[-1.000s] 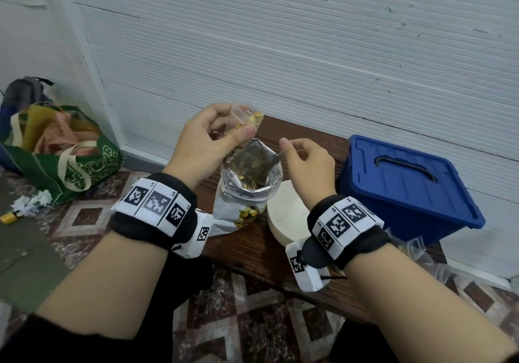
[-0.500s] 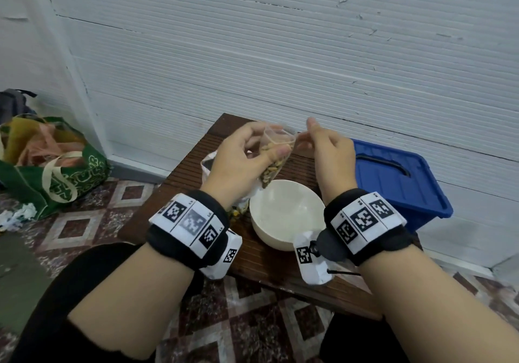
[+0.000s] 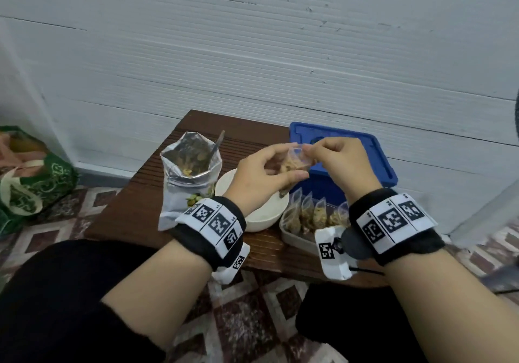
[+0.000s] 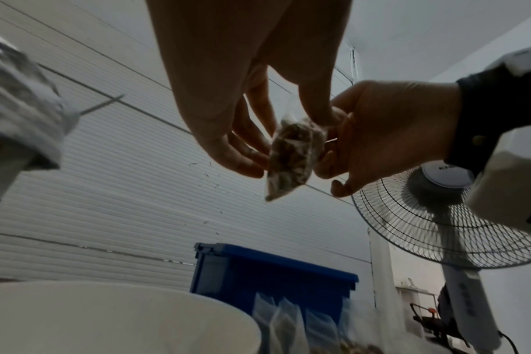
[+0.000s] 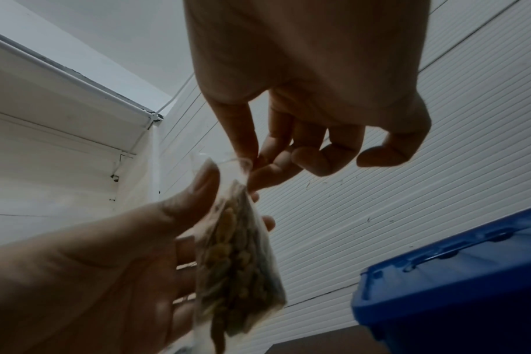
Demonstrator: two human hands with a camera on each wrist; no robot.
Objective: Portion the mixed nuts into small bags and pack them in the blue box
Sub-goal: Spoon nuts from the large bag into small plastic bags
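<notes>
Pinching the clear top edge of a small bag of nuts [image 3: 295,163], the right hand [image 3: 341,166] and the left hand [image 3: 259,177] hold it up between them, over the near edge of the shut blue box [image 3: 373,154]. Just below, filled bags [image 3: 311,216] stand in a tray, beside a white bowl [image 3: 264,219] and the open foil pouch [image 3: 188,177] further left.

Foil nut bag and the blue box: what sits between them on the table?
In the head view, the white bowl sits between the foil nut bag and the blue box, partly hidden by the left hand.
</notes>
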